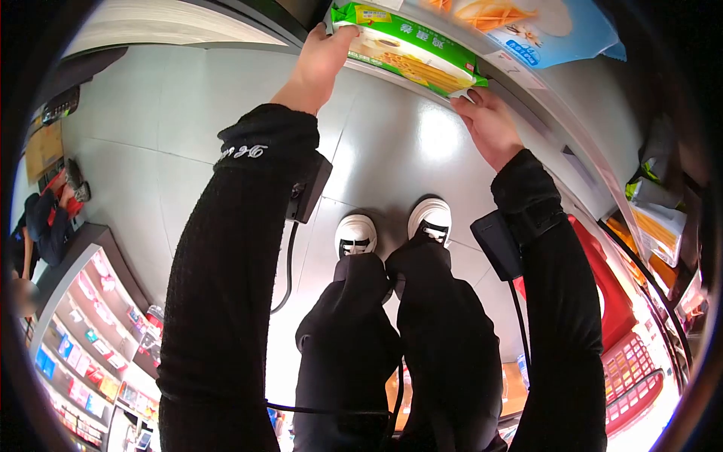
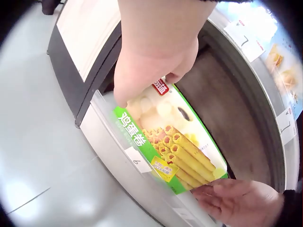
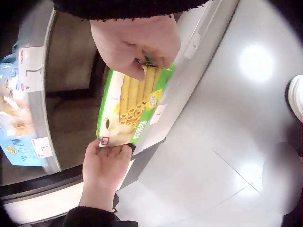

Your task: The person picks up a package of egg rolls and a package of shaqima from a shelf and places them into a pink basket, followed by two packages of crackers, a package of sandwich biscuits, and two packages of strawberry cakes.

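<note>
A green and white pack of egg rolls point(image 1: 414, 53), printed with yellow rolls, lies at the bottom shelf's front edge. My left hand point(image 1: 320, 64) grips one end of it, with the thumb over the printed face in the head view. At the opposite end my right hand point(image 1: 489, 124) pinches the green end seal; in the right wrist view its fingers curl round that seal. The left wrist view shows the pack point(image 2: 177, 142) tilted against the clear price strip, its printed face up. Fingertips under the pack are hidden.
Above, a blue snack bag point(image 1: 520, 30) sits on a higher shelf with price tags point(image 2: 244, 40). The shelf floor point(image 2: 227, 104) behind the pack is brown. A red basket point(image 1: 629, 377) stands at the right. At far left a person point(image 1: 49, 218) is near stocked shelves point(image 1: 83, 346).
</note>
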Tool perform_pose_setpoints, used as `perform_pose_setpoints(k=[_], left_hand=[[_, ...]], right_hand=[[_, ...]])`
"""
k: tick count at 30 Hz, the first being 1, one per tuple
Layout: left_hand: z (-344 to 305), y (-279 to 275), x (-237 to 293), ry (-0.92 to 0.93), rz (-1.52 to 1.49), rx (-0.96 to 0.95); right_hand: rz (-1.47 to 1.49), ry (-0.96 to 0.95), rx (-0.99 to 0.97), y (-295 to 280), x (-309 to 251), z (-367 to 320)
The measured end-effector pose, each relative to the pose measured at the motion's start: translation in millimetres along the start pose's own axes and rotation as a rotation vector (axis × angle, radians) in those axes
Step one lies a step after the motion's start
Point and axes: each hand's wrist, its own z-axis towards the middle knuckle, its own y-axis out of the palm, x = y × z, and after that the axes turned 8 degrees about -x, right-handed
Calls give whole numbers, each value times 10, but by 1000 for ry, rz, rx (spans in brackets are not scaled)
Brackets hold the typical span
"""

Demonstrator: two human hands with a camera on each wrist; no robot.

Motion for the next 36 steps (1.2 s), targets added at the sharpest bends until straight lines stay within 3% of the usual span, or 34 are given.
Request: perform_pose_setpoints(k=[2,6,8,10,14,23,31,36], left_hand=[[-95,32,-31,15,-17,139],[-406,-11,-155,-49,-69,188],[-740,-8,-194,-111,-108,79],[-1189,115,-164,-164,-89,25],[-2045,359,-107,-272,24,30],[-3409,746,617,-207,5,-220],[-3679,1006,845,-209,113,-358],[-3705,1179,641,-162,176,-367]], right_hand=[[-65,16,57,0,-18,-56],[-64,58,248,101,36,-443],[-161,226,165,194,-85,-779],[-37,313,117,396,-275,-1171],[228,346,-56,687,-521,-1876],[220,213,-36,1060,-1042,-3153],[325,41,48,1045,-1151,-3547],[368,-59,42,909,-974,-3575]])
